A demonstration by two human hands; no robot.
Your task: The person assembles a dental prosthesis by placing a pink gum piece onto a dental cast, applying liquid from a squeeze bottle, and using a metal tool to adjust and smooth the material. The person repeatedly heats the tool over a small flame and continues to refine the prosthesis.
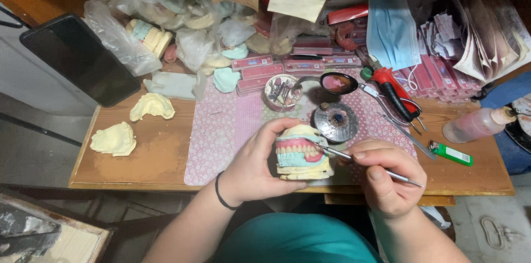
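Observation:
My left hand (251, 166) grips a dental model (300, 153): yellowish plaster casts with pink wax gums, white teeth and a pale green layer. It is held just above the bench's front edge. My right hand (387, 177) holds a thin metal wax instrument (354, 159) like a pen. Its tip touches the pink wax at the teeth. A black band circles my left wrist.
On the wooden bench (149, 158) lie loose plaster casts (113, 139), a black phone (80, 58), a small round burner (335, 122), a spoon with pink wax (338, 82), red-handled pliers (394, 89), a green lighter (451, 153), a plastic bottle (478, 123), a blue face mask (391, 29) and bagged casts.

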